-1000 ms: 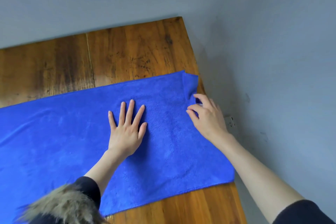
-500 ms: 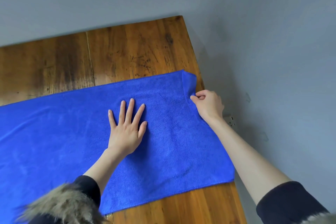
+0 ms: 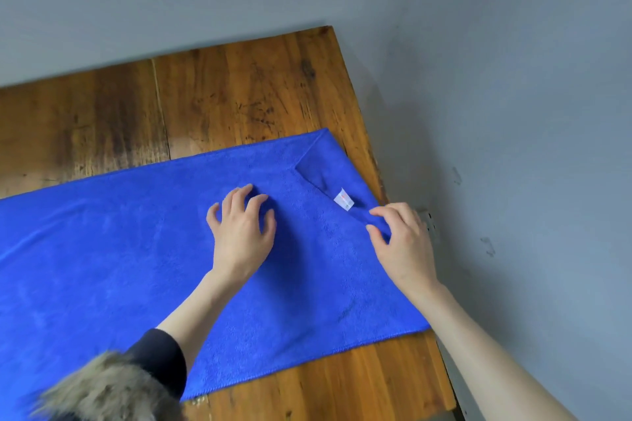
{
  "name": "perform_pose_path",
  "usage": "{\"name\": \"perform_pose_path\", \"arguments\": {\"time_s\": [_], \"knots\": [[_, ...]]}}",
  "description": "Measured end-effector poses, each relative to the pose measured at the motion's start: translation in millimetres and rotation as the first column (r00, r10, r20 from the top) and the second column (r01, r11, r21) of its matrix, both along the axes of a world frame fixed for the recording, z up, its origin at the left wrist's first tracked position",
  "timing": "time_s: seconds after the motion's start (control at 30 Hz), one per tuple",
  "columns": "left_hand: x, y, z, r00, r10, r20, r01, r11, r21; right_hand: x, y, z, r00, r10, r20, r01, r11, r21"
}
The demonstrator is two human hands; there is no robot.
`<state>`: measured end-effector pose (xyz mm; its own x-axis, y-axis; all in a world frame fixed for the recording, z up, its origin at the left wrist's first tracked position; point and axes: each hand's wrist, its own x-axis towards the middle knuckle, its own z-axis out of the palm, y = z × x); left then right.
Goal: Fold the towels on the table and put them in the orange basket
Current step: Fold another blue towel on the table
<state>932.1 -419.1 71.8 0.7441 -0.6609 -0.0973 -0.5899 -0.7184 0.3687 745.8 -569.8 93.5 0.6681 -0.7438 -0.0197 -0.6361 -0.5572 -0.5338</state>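
Note:
A large blue towel (image 3: 136, 256) lies spread flat across the wooden table (image 3: 239, 96). Its far right corner is folded back, baring a darker underside and a small white label (image 3: 344, 199). My right hand (image 3: 400, 243) pinches the towel's right edge just below that label, thumb and fingers on a ridge of cloth. My left hand (image 3: 242, 229) sits on the towel's middle with its fingers curled and fingertips pressing into the cloth. No orange basket is in view.
The table's right edge runs beside a grey wall (image 3: 513, 113), and a second grey wall stands behind it. A wall socket (image 3: 427, 219) shows just past my right hand. A fur-trimmed dark sleeve (image 3: 113, 390) fills the lower left.
My left hand has gone from flat with spread fingers to curled fingertips on the cloth. My right hand has drawn the towel's edge inward, opening the corner fold and baring the label.

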Motion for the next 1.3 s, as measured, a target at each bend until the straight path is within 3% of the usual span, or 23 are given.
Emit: {"name": "perform_pose_path", "arguments": {"time_s": [0.03, 0.1, 0.17, 0.23, 0.43, 0.57, 0.7, 0.9, 1.03, 1.3], "knots": [[-2.6, -10.4, 3.4, 0.999, 0.047, -0.028, -0.048, 0.998, -0.048, -9.7, -0.7, -3.0, 0.997, -0.029, -0.077, 0.031, 0.999, 0.027], [-8.4, -35.7, 10.7, 0.968, 0.12, -0.221, -0.141, 0.987, -0.082, -25.0, -1.2, -8.7, 0.98, -0.063, -0.191, 0.082, 0.993, 0.09], [-11.4, -61.6, 17.3, 0.859, 0.216, -0.464, -0.284, 0.955, -0.081, -35.1, 0.5, -11.4, 0.972, -0.071, -0.226, 0.098, 0.989, 0.112], [-11.0, -81.1, 17.1, 0.736, 0.333, -0.59, -0.443, 0.895, -0.047, -43.2, 3.1, -10.5, 0.97, -0.093, -0.225, 0.117, 0.988, 0.096], [3.4, -93.8, 11.8, 0.608, 0.427, -0.67, -0.594, 0.804, -0.027, -67.4, 11.0, -4.8, 0.965, -0.14, -0.222, 0.167, 0.98, 0.106], [6.1, -86.7, 19.5, 0.506, 0.338, -0.793, -0.636, 0.768, -0.078, -74.3, 14.7, -1.3, 0.959, -0.075, -0.272, 0.147, 0.956, 0.253], [8.7, -67.6, 37.5, 0.471, 0.251, -0.846, -0.649, 0.748, -0.139, -76.1, 20.9, 13.7, 0.93, 0.055, -0.364, 0.103, 0.91, 0.402], [29.0, -22.5, 88.7, 0.347, 0.178, -0.921, -0.681, 0.723, -0.117, -55.5, 43.8, 58.9, 0.906, 0.139, -0.401, 0.043, 0.91, 0.413], [51.6, 15.9, 120.6, 0.374, 0.127, -0.919, -0.631, 0.761, -0.152, -18.7, 76.6, 85.0, 0.911, 0.158, -0.382, 0.011, 0.914, 0.405], [130.2, 129.0, 169.0, 0.534, 0.076, -0.842, -0.58, 0.758, -0.3, 87.1, 192.1, 125.6, 0.946, 0.246, -0.213, -0.078, 0.807, 0.585]]}}
